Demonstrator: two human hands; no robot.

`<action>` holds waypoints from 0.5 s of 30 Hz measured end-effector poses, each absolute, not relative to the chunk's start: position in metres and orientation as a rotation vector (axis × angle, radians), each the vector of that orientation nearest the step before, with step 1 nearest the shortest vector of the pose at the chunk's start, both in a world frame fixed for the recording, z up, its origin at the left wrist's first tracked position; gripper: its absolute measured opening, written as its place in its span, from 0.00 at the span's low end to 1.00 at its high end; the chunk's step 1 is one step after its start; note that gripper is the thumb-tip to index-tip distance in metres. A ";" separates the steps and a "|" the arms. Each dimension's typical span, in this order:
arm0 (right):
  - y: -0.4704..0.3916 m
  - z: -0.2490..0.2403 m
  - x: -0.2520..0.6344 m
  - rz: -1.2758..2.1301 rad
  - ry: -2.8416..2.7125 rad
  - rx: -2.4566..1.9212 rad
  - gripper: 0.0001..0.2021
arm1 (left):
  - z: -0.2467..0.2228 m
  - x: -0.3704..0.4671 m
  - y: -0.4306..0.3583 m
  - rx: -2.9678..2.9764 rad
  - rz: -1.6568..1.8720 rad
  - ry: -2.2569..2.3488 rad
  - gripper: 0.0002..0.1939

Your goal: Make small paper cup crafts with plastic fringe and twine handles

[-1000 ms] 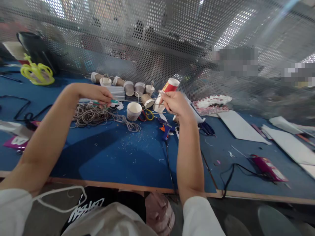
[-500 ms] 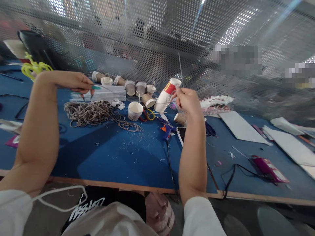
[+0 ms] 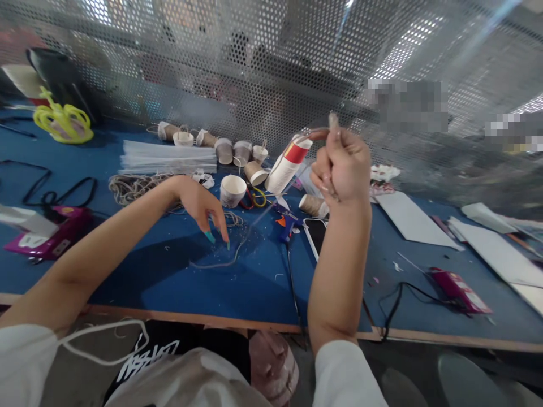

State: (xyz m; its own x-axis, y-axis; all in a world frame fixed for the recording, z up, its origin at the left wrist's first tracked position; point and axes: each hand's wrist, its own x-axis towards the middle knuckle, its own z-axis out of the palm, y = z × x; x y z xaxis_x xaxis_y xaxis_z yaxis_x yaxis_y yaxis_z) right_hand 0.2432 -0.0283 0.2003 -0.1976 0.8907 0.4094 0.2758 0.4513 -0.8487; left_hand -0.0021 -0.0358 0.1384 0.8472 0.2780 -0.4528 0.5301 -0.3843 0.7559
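Observation:
My right hand (image 3: 343,167) is raised on the right, thumb and forefinger pinching a thin grey cord (image 3: 218,264). From the pinch the cord passes the tilted stack of white paper cups (image 3: 283,172) with a red band. Its lower part, blurred, trails down over the blue table. My left hand (image 3: 203,206) hangs over the table with fingers pointing down and apart, holding nothing I can see. Behind it lies a tangled heap of grey cord (image 3: 133,187), partly hidden by the forearm. A single white cup (image 3: 232,191) stands just right of my left hand.
Several cord-wrapped cups (image 3: 242,152) line the back beside a bundle of translucent sticks (image 3: 165,157). A blue glue gun (image 3: 287,225), scissors (image 3: 258,198) and a phone (image 3: 314,236) lie centre-right. Purple power boxes (image 3: 460,290) sit on both sides; a perforated metal screen (image 3: 271,68) stands behind.
My left hand has come down and right from above the cord heap, its fingers now apart. My right hand has risen, and the cord's free part has dropped toward the table.

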 end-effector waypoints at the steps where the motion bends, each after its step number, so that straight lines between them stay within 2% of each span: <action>1: -0.028 0.199 0.242 0.768 -1.737 -1.024 0.19 | 0.131 0.004 -0.034 2.089 -0.307 0.606 0.17; 5: -0.022 0.191 0.237 0.760 -1.816 -1.152 0.19 | 0.109 0.018 -0.030 2.144 -0.236 0.740 0.17; 11: -0.015 0.187 0.242 0.775 -1.833 -1.199 0.21 | 0.122 -0.011 -0.033 1.928 -0.268 1.112 0.38; 13: -0.014 0.187 0.245 0.771 -1.841 -1.207 0.21 | 0.126 -0.035 -0.028 1.924 -0.252 1.276 0.38; 15: -0.014 0.187 0.245 0.771 -1.866 -1.215 0.21 | 0.123 -0.060 -0.017 1.930 -0.260 1.396 0.34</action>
